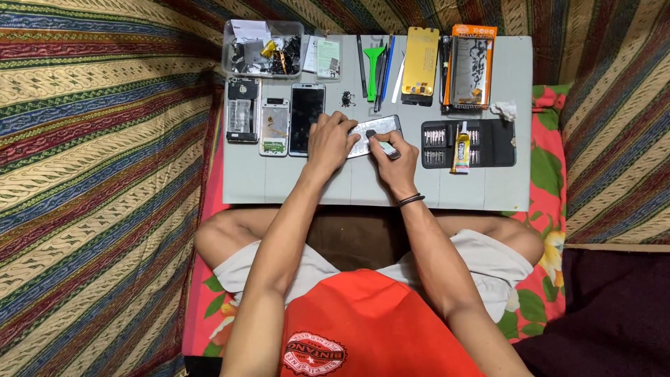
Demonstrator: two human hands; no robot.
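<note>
My left hand [331,143] presses down on the left end of a silver phone body [377,130] lying flat on the grey work mat [363,185]. Fingers of my right hand [395,166] are closed around a small dark-tipped tool [380,143] that touches the phone's surface near its middle. A black band circles my right wrist. The phone's left part is hidden under my left hand.
Left of my hands lie a dark phone [306,119], a white opened phone [274,127] and a phone frame [243,110]. A clear parts box [262,47], pry tools [375,66], a yellow sheet [421,61], a screwdriver bit case [467,143] and a glue tube [460,150] surround them.
</note>
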